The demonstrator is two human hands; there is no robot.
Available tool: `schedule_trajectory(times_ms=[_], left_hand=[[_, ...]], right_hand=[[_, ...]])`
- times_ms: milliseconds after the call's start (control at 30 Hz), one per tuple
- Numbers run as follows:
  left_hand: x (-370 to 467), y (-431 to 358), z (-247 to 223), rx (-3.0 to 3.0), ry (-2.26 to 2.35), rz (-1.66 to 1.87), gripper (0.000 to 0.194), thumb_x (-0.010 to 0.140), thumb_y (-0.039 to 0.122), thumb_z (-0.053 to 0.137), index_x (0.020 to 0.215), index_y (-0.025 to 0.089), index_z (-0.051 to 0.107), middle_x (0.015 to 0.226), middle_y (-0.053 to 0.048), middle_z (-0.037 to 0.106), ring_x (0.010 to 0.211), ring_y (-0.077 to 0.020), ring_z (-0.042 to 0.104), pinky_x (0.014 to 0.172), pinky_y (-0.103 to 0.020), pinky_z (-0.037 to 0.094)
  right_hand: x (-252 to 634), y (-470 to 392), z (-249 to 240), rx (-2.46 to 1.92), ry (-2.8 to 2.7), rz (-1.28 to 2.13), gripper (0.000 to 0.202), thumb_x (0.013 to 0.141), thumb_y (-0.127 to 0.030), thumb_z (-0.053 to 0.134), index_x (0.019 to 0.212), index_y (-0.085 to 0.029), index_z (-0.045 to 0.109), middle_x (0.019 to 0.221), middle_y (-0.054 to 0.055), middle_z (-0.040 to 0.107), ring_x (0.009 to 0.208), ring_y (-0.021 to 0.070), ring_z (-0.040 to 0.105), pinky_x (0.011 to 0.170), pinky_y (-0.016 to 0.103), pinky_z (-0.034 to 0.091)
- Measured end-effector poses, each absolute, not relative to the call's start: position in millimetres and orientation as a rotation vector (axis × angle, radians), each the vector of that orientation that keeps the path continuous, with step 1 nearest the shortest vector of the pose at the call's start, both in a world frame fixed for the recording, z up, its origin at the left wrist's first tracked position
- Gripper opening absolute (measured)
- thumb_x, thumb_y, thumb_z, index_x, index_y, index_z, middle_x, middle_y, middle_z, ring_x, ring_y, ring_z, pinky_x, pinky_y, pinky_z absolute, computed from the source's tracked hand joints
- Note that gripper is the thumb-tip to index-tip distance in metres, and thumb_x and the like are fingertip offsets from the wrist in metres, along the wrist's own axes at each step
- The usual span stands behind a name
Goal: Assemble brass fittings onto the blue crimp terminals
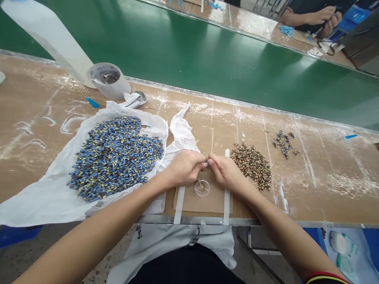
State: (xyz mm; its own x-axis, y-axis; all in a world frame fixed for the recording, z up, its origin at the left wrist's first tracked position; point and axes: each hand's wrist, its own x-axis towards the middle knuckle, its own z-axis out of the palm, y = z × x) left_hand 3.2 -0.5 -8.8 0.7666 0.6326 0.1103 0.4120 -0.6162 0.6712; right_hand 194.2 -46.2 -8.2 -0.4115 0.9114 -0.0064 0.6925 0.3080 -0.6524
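Note:
My left hand (188,167) and my right hand (224,169) meet fingertip to fingertip above a cardboard pad. Both are closed in a pinch on something small; a bit of blue shows between them, the rest is hidden. Just below the fingers stands a small clear round dish (201,188) with a thin stick leaning in it. Left of my left hand, a large heap of small blue and yellow pieces (115,157) lies on white sheeting. A pile of small brown and gold pieces (251,165) lies beside my right hand. Farther right is a small loose group of dark blue pieces (284,144).
A large tape roll (109,81) stands behind the blue heap. Crumpled white paper (182,130) lies behind my left hand. A green belt (189,59) runs beyond the table; across it another person's hands (327,19) hold something. Blue slips (92,102) lie on the table.

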Motion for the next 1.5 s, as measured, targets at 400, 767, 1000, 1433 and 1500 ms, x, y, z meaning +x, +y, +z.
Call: schedule_trajectory(times_ms=[400,767,1000,1433,1500], left_hand=[[3.7,4.7,6.5,2.212,0.738,0.367,0.029,0.097,0.023,0.042,0.079,0.015,0.063,0.075,-0.003,0.065,0.07,-0.0143,0.058,0.067,-0.024,0.04],[-12.3,11.2,24.4,2.221,0.83,0.351,0.014,0.093,0.026,0.054,0.098,0.017,0.063,0.087,-0.004,0.068,0.076,-0.0155,0.061,0.07,-0.027,0.045],[-83.2,51.8,39.7,2.248,1.768,0.44,0.015,0.089,0.027,0.05,0.095,0.019,0.061,0.098,-0.008,0.068,0.089,-0.0239,0.062,0.087,-0.036,0.046],[-94.5,68.4,28.9,2.258,1.943,0.169,0.019,0.089,0.032,0.046,0.099,0.019,0.055,0.101,-0.009,0.061,0.096,-0.029,0.059,0.086,-0.038,0.044],[-96.0,69.0,26.8,2.275,1.95,0.171,0.018,0.09,0.031,0.045,0.097,0.019,0.056,0.1,-0.01,0.062,0.095,-0.0291,0.06,0.084,-0.037,0.044]], right_hand=[[200.2,-45.1,0.4,-1.293,-1.873,1.246,0.036,0.101,-0.051,0.038,0.082,-0.021,0.049,0.072,0.0,0.06,0.066,0.0143,0.055,0.063,0.026,0.04],[210.6,-38.5,12.3,-1.306,-1.928,1.083,0.025,0.095,-0.036,0.051,0.075,-0.02,0.051,0.063,-0.004,0.048,0.058,0.0116,0.044,0.056,0.024,0.032],[324.0,-22.7,13.8,-2.037,-1.61,0.321,0.03,0.089,-0.043,0.053,0.07,-0.02,0.054,0.06,0.001,0.056,0.055,0.0151,0.047,0.056,0.029,0.031],[392.6,-20.9,-3.9,-2.334,-1.206,0.026,0.041,0.089,-0.055,0.046,0.079,-0.018,0.061,0.073,0.011,0.068,0.068,0.023,0.058,0.066,0.034,0.036],[390.4,-19.9,-3.5,-2.313,-1.244,0.05,0.043,0.089,-0.056,0.044,0.076,-0.018,0.061,0.072,0.01,0.068,0.069,0.0235,0.059,0.066,0.034,0.037]])
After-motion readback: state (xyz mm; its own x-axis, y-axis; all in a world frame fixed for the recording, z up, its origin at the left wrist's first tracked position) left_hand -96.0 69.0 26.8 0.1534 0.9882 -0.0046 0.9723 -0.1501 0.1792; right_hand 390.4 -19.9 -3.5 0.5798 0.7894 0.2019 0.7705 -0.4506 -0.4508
